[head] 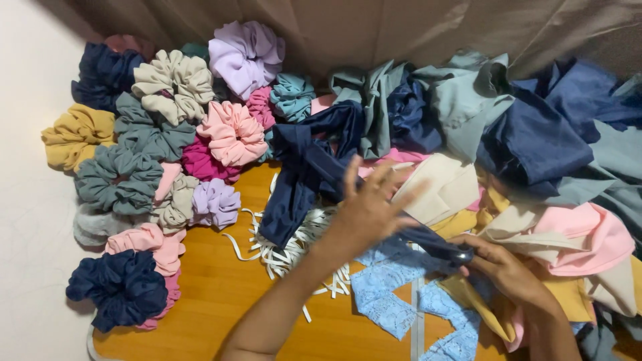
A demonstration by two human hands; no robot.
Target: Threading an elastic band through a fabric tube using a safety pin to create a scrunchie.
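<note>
Both forearms enter from six o'clock over the wooden tabletop (221, 287). The right hand (498, 267) at four o'clock is pinched shut on one end of a navy fabric strip (428, 244), apparently with a small metal piece at the fingertips, though it is too small to tell. The left hand (371, 204) sits at the centre, fingers spread wide and blurred, resting on the same strip. Blue lace pieces (384, 294) lie just below the hands, and white elastic strips (294, 247) lie at seven o'clock of the left hand. Finished scrunchies (167, 147) pile up at nine to eleven o'clock, and loose cut fabric (535, 134) heaps at one to three o'clock. Judging by this, the strip is being handled along its length; the left fingers would need to close on it.
</note>
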